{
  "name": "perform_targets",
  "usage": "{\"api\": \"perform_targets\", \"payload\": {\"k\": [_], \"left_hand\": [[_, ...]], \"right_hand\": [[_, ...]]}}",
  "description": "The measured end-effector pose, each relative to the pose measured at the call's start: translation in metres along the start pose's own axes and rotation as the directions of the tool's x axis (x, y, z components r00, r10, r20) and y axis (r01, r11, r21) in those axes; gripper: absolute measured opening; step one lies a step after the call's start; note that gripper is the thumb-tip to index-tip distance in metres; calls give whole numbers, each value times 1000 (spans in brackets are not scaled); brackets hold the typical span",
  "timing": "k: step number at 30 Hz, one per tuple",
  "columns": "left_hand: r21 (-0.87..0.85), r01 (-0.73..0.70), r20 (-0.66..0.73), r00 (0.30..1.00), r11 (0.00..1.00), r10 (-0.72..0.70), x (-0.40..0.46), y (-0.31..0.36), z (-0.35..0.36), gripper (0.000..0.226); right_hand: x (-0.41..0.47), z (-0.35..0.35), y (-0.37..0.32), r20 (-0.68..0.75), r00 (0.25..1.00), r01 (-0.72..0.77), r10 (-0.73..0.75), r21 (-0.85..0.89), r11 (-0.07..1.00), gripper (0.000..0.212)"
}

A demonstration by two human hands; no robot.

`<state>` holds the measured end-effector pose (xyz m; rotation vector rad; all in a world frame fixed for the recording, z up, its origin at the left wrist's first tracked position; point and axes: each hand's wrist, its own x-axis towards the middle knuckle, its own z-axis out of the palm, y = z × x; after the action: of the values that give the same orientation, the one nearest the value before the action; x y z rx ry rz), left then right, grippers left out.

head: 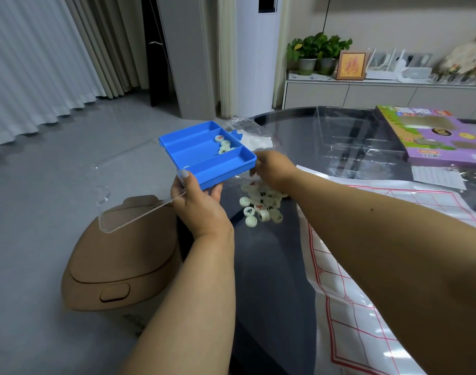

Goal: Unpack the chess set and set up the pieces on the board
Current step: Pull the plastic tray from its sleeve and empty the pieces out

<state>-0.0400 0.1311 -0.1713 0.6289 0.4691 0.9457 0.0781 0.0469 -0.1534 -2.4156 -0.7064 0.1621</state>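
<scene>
The left hand [197, 201] grips the tilted blue tray [208, 154], so pieces slide out. A few remain inside; most pieces [261, 204] lie on the surface [272, 266]. The right hand [272, 169] pinches the plastic bag [247, 128] there, probably moving it aside.

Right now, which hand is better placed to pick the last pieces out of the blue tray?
Right. The left hand already grips the blue tray and its clear lid, while the right hand sits at the tray's edge, nearest the remaining pieces.
</scene>
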Motion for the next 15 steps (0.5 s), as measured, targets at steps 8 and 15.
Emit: {"api": "perform_targets", "payload": {"k": [8, 15], "left_hand": [[28, 18, 7, 1000, 999, -18, 0, -1, -1, 19], [56, 45, 60, 997, 997, -48, -1, 0, 0, 22]], "right_hand": [[9, -25, -6, -185, 940, -117, 287, 615, 780, 53], [3, -29, -33, -447, 890, 171, 86, 503, 847, 50]]}}
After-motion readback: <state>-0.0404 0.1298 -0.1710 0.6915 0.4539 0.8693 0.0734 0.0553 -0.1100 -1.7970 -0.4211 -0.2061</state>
